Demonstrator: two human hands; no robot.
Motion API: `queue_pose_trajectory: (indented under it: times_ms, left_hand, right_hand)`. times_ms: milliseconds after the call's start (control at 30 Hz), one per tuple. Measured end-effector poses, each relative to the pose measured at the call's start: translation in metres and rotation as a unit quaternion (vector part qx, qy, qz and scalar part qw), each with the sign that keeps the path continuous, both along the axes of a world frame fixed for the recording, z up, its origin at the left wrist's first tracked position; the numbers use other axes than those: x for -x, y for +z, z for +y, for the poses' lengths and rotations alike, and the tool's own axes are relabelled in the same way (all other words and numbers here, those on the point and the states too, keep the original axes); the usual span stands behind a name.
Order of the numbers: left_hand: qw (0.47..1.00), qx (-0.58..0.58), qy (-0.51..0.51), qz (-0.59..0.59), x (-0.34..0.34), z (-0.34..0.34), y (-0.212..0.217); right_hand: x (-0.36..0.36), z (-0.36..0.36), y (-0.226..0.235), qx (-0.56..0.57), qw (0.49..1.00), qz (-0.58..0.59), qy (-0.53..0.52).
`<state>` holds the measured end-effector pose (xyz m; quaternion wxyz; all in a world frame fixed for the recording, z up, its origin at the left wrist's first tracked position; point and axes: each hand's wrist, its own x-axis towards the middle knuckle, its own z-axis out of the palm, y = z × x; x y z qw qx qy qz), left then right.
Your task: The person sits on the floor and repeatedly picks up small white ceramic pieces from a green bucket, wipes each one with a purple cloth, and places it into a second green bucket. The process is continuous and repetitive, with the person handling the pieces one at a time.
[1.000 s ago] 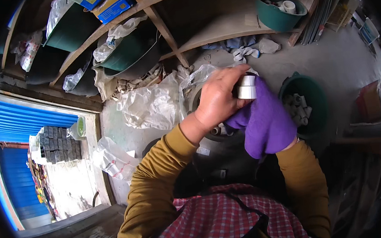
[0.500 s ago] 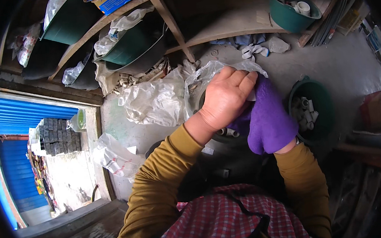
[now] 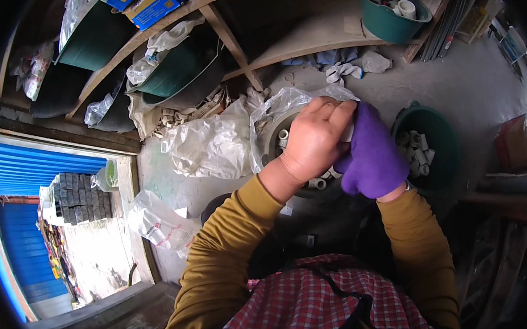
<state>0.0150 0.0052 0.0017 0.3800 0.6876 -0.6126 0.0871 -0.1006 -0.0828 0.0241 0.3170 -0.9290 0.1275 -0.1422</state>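
Observation:
My left hand (image 3: 314,136) is bare and closed, its fingers curled beside the tip of a purple mitten-like glove (image 3: 374,156) that covers my right hand (image 3: 371,162). A pale piece (image 3: 348,134) shows between the two hands; most of it is hidden, so its kind is unclear. The right hand is bent around toward it. Below my hands stands a tub (image 3: 268,142) with a clear plastic bag (image 3: 280,100) over its far rim. White pipe fittings (image 3: 318,183) lie inside it. To the right, a green tub (image 3: 445,150) holds several more fittings (image 3: 419,152).
Crumpled plastic sheeting (image 3: 209,144) lies left of the tub, with another plastic bag (image 3: 159,219) nearer the doorway. Work gloves (image 3: 343,71) lie on the floor ahead. Wooden shelving (image 3: 222,31) carries green tubs and a blue box (image 3: 155,9). A green basin (image 3: 394,21) sits far right.
My hands have turned slightly and drawn closer together, and the glove now stands less stretched. More fittings show in the tub beneath. The whole view has shifted a little.

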Motion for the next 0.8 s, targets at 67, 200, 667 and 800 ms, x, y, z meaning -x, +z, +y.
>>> queue_pose_trajectory:
  times_ms: [67, 200, 667, 800]
  left_hand:
    - [0.994, 0.045, -0.031, 0.091, 0.003, -0.004, 0.000]
    - [0.985, 0.044, -0.040, 0.165, 0.003, -0.006, -0.011]
    - [0.987, -0.005, 0.012, 0.159, 0.005, -0.007, -0.011]
    - [0.997, -0.002, 0.032, -0.064, 0.003, -0.007, 0.001]
  right_hand:
    - [0.000, 0.002, -0.032, -0.281, 0.950, -0.138, 0.018]
    - [0.001, -0.005, -0.051, -0.349, 0.922, -0.163, 0.039]
    - [0.003, -0.017, -0.049, -0.201, 0.971, -0.130, 0.020]
    - [0.001, -0.020, -0.041, 0.183, 0.981, -0.063, -0.008]
